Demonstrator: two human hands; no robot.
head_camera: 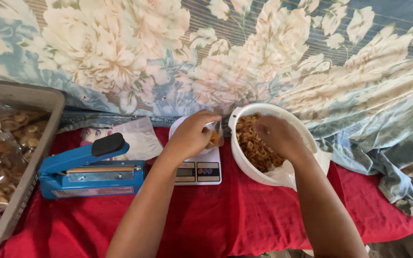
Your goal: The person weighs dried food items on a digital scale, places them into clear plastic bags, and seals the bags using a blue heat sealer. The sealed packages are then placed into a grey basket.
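Note:
My left hand (193,134) holds a small clear plastic bag (214,136) partly filled with brown snack pieces, above a white digital kitchen scale (199,172). My right hand (277,136) reaches into a white plastic colander bowl (244,162) full of the same golden-brown fried snacks (256,153); its fingers are bent down among the pieces, and whether they hold any is hidden. Both stand on a red cloth (235,215).
A blue impulse heat sealer (89,174) with a black handle sits left of the scale, with empty clear bags (135,136) behind it. A grey basket (13,157) of bagged snacks stands at the far left. A floral cloth (264,57) hangs behind.

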